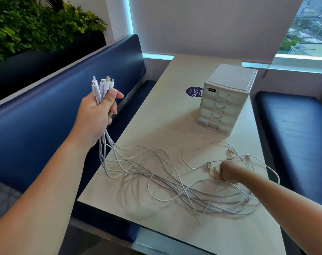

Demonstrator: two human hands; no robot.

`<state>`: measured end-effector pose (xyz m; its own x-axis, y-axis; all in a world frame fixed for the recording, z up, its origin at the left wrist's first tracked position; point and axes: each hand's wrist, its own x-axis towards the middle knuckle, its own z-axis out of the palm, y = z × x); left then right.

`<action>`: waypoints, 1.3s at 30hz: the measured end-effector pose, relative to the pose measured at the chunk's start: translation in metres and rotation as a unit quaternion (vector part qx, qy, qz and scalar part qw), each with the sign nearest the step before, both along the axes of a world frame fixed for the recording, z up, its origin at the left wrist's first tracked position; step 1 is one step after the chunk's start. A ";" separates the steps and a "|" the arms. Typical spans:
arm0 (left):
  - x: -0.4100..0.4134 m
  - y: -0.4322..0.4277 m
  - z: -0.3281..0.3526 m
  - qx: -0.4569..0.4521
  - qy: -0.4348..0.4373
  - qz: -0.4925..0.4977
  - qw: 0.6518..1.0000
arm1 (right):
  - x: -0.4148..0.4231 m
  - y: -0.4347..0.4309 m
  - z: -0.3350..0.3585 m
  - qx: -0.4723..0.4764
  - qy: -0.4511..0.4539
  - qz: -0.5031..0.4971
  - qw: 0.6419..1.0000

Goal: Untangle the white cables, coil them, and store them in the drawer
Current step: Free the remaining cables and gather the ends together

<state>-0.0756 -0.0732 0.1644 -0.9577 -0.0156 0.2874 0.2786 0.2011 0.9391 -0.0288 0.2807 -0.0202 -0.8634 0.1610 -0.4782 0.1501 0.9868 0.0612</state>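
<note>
White cables (pixel 184 190) stretch left-right on worktop (pixel 174 115) before drawer unit (pixel 224 100) | left hand (pixel 99 111) grasps plug ends, farther from unit | right hand (pixel 228 172) grips opposite ends, nearer

Under the left hand (pixel 99 111) and the right hand (pixel 230 172) stood a pale table (pixel 174 126), with a round purple sticker (pixel 193 92) beyond the left hand. Left of that hand ran a dark blue padded bench (pixel 55 116), with green plants (pixel 27 24) above its back. Right of the right hand sat another blue seat (pixel 294 135). Far beyond both, a grey roller blind (pixel 211 24) covered most of the window (pixel 310 34), and daylight glowed along its edges.
</note>
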 end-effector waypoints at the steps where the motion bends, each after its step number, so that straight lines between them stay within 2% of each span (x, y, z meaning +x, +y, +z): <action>1: 0.000 0.000 -0.002 0.003 -0.006 -0.004 1.000 | 0.001 0.001 -0.001 -0.006 0.001 -0.002 1.000; 5: 0.000 0.001 -0.009 0.023 -0.029 -0.015 0.999 | 0.005 0.003 -0.003 -0.032 0.016 0.006 0.999; 9: 0.000 0.005 -0.016 0.044 -0.049 -0.018 0.998 | 0.003 0.002 -0.001 -0.162 0.085 -0.056 0.982; 16: 0.005 0.018 -0.025 0.064 -0.081 -0.033 0.994 | -0.007 -0.020 0.032 -0.341 0.224 -0.107 0.906; 23: 0.013 0.028 -0.034 0.085 -0.117 -0.076 0.987 | -0.011 -0.057 0.073 -0.528 0.247 -0.109 0.805; 26: 0.013 0.030 -0.039 0.089 -0.127 -0.090 0.984 | -0.012 -0.078 0.090 -0.565 0.259 -0.087 0.778; 32: 0.014 0.032 -0.046 0.107 -0.137 -0.125 0.977 | -0.017 -0.128 0.118 -0.598 0.290 -0.041 0.746; 39: 0.015 0.033 -0.052 0.104 -0.167 -0.121 0.973 | -0.015 -0.153 0.131 -0.593 0.310 -0.003 0.743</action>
